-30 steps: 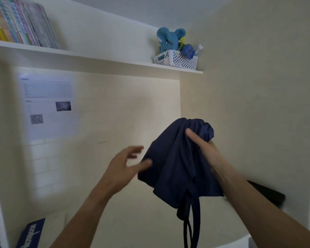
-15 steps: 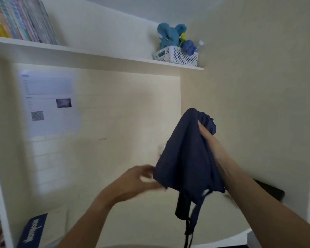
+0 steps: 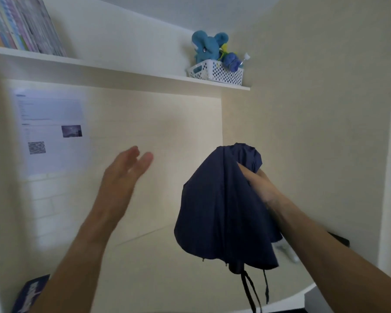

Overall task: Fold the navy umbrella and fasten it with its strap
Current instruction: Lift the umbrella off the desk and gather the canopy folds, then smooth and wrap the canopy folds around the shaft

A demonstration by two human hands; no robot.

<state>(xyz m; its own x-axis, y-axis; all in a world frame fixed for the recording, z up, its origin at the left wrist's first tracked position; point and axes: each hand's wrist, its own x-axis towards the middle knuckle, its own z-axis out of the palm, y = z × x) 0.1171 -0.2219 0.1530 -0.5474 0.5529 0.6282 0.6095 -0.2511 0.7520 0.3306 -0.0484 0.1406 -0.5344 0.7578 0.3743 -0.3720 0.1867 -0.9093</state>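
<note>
The navy umbrella [image 3: 221,206] hangs collapsed in the air, tip up, its loose canopy draped down over the shaft. My right hand [image 3: 259,185] grips it near the top, fingers pressed into the cloth. The dark handle end [image 3: 235,267] pokes out under the canopy, with a wrist loop [image 3: 250,292] and a thin strap [image 3: 266,288] dangling below. My left hand [image 3: 125,175] is raised well to the left of the umbrella, fingers spread, holding nothing; it is blurred.
A white desk [image 3: 167,267] lies below, a blue book [image 3: 31,292] at its left corner. A dark object [image 3: 339,239] sits behind my right forearm. A shelf [image 3: 122,71] above carries books [image 3: 25,26] and a white basket [image 3: 215,72] with a blue plush toy [image 3: 209,47]. A paper sheet [image 3: 52,129] is on the wall.
My left hand let go of the canopy's lower edge and swung up and left, away from the umbrella. My right hand keeps its grip; the canopy hangs looser and lower.
</note>
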